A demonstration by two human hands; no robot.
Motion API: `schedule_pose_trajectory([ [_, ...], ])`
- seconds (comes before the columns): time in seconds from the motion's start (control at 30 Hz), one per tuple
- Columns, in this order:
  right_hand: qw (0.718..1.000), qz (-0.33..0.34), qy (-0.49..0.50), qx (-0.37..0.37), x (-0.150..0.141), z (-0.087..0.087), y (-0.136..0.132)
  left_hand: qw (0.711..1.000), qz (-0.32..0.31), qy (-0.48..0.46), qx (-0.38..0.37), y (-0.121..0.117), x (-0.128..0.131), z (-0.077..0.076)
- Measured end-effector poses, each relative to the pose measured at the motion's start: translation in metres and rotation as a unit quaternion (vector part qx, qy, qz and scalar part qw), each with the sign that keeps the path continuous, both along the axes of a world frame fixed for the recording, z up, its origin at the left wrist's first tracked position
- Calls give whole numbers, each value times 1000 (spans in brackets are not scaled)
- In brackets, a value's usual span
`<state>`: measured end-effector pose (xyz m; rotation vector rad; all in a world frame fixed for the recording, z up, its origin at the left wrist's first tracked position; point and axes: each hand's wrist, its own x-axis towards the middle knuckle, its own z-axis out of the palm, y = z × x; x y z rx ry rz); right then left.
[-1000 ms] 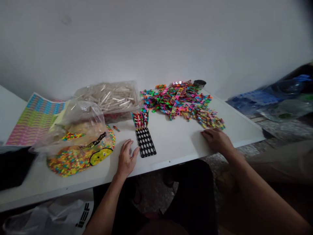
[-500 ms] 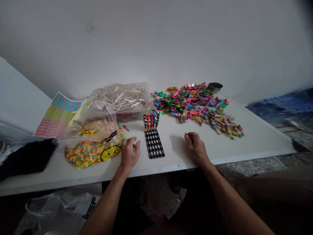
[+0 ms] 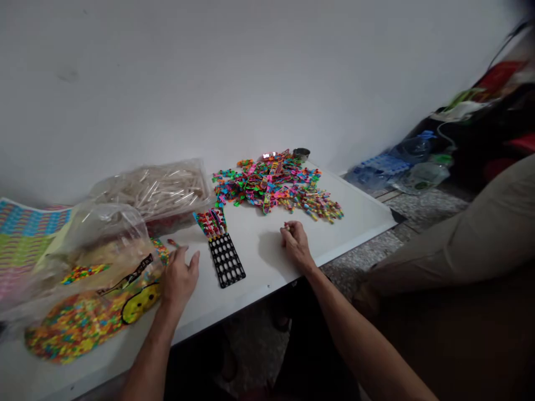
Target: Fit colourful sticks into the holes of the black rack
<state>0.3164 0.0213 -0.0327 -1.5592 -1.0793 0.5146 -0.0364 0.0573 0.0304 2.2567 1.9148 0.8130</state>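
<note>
My left hand (image 3: 179, 276) rests on the white table (image 3: 267, 262), fingers spread, beside a clear bag of small coloured pieces (image 3: 90, 289). Just right of it lies a black perforated tray (image 3: 226, 259) with several coloured pieces (image 3: 211, 221) standing in its far rows. My right hand (image 3: 295, 245) lies to the tray's right with its fingers curled around one small coloured piece at the fingertips. Beyond it spreads a big heap of bright coloured pieces (image 3: 276, 184).
A clear bag of pale tubes (image 3: 156, 189) sits behind the tray. A sheet of coloured stickers (image 3: 25, 234) lies at far left. A small dark cup (image 3: 301, 153) stands behind the heap. Bags and clutter (image 3: 418, 167) lie on the floor at right.
My right hand pulled back from the edge of the coloured heap toward the tray, now pinching a small piece. My left hand shifted slightly left toward the bag. The view swung right.
</note>
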Motion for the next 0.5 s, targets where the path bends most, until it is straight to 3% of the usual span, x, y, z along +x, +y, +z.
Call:
schedule_pose_trajectory([
  [0.1,996,-63,-53,-44,5,10,18,993,2,-119,-12,-37,-5,-25],
  [0.17,984,-81,-114,-112,5,22,41,986,15,-164,-15,-54,-6,-35],
  [0.27,951,-83,-192,-228,0,39,79,979,26,-201,-17,-62,-6,-40],
  [0.33,938,-81,-214,-262,-4,47,97,977,24,-213,-17,-61,-6,-39],
  [0.4,935,-84,-220,-264,-7,49,102,974,21,-224,-18,-60,-7,-39],
  [0.5,942,-80,-216,-242,-4,45,88,970,20,-243,-14,-62,-9,-39],
])
